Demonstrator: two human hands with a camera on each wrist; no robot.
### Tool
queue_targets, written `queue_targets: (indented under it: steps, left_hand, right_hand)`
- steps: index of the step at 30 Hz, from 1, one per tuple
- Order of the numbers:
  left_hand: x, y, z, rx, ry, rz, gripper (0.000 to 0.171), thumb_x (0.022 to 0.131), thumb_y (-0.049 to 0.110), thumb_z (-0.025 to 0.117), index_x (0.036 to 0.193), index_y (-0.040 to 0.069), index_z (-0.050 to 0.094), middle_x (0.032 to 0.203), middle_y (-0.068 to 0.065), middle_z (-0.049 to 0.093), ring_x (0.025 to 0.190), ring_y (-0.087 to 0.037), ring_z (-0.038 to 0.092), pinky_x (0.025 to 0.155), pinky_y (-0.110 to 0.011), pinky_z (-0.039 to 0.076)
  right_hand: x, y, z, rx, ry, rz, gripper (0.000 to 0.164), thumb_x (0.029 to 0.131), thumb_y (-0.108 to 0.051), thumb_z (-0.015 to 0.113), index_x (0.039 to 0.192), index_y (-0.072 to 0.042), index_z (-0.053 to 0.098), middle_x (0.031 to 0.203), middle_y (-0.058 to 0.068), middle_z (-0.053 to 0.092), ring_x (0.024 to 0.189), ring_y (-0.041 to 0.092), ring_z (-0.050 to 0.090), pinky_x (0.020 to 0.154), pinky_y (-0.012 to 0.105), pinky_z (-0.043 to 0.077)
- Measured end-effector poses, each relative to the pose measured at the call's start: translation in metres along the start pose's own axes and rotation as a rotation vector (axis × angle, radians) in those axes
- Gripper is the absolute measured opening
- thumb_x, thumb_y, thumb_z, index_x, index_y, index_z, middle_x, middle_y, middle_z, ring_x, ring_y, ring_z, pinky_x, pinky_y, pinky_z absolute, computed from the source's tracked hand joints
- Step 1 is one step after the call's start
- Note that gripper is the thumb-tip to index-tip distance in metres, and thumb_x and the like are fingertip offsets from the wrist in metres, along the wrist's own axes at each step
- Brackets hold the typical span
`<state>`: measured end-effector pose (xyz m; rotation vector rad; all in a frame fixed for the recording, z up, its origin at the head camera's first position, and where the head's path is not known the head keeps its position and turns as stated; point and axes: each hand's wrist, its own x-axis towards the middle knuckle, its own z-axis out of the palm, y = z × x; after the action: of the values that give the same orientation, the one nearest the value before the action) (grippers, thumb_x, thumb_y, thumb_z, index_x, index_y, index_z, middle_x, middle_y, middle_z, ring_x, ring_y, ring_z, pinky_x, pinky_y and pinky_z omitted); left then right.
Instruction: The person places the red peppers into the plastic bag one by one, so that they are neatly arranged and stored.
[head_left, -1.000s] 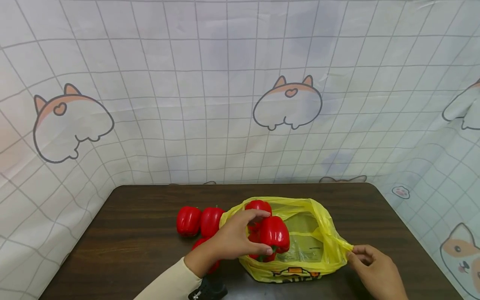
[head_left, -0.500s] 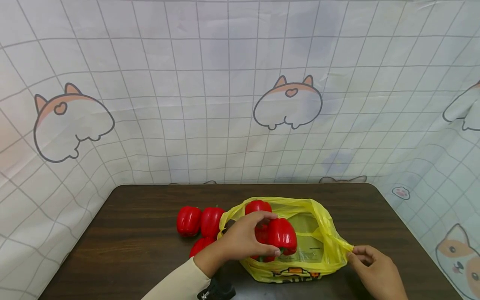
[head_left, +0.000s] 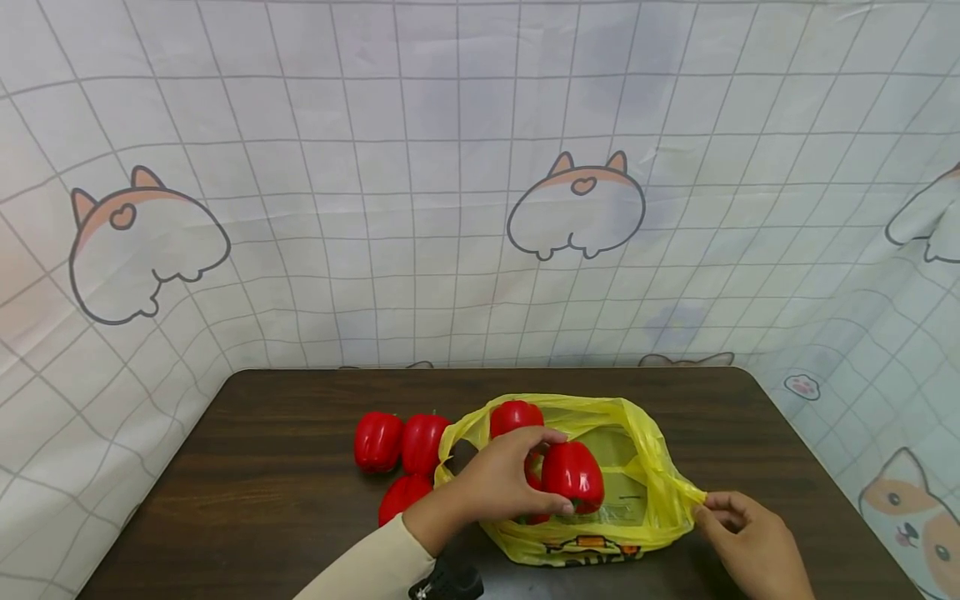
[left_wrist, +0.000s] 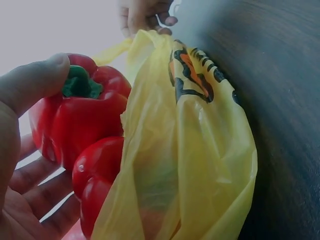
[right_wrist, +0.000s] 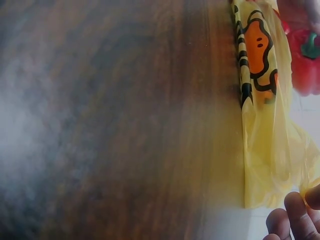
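My left hand (head_left: 498, 479) grips a red bell pepper (head_left: 577, 477) between thumb and fingers, over the open mouth of a yellow plastic bag (head_left: 660, 479). In the left wrist view the thumb lies by the pepper's green stem (left_wrist: 80, 84). A second pepper (left_wrist: 97, 175) shows just beneath it, partly behind the bag's side. At the bag's right edge, my right hand (head_left: 757, 542) pinches the plastic and keeps it pulled outward. Another red pepper (head_left: 516, 414) sits inside at the back left of the bag; the left hand partly hides what else lies there.
Left of the bag, two red peppers stand side by side, one pepper (head_left: 378, 442) farther out. A third pepper (head_left: 405, 497) lies nearer, partly behind the left forearm. The dark wooden table (head_left: 255, 467) backs onto a grid-patterned cloth (head_left: 420, 208).
My left hand has moved right and slightly nearer with the pepper, farther over the bag's opening. The nearer loose pepper shows more. My right hand and the bag have stayed in place.
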<state>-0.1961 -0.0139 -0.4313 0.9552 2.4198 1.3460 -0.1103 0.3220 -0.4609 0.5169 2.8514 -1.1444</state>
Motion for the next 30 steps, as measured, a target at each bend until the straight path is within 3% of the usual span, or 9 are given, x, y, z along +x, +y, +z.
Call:
queue_targets:
  steps: [11,21,30]
  left_hand:
    - [0.004,0.004,0.006,0.099,-0.007,-0.028,0.075,0.077,0.041,0.090,0.140,0.021,0.057,0.124,0.013,0.061,0.111,-0.005,0.058,0.081,-0.024,0.055]
    - [0.007,0.004,0.013,0.280,-0.011,0.004,0.073,0.076,0.047,0.088,0.139,0.023,0.059,0.128,0.013,0.062,0.109,-0.004,0.059,0.083,-0.025,0.054]
    - [0.009,0.001,0.016,0.383,-0.010,0.041,0.072,0.078,0.051,0.086,0.139,0.023,0.060,0.130,0.013,0.063,0.110,-0.007,0.061,0.087,-0.028,0.054]
  right_hand:
    - [0.001,-0.001,0.002,-0.001,0.012,-0.004,0.054,0.098,-0.049,0.065,0.118,0.001,0.067,0.094,0.003,0.075,0.078,0.017,0.067,0.067,0.040,0.054]
    - [0.002,-0.002,0.003,-0.003,0.000,-0.002,0.056,0.098,-0.050,0.065,0.119,0.002,0.066,0.094,0.003,0.075,0.078,0.016,0.067,0.066,0.039,0.054]
    - [0.002,-0.004,0.004,0.005,-0.008,0.005,0.058,0.097,-0.052,0.065,0.120,0.002,0.066,0.095,0.003,0.075,0.080,0.019,0.068,0.070,0.045,0.055]
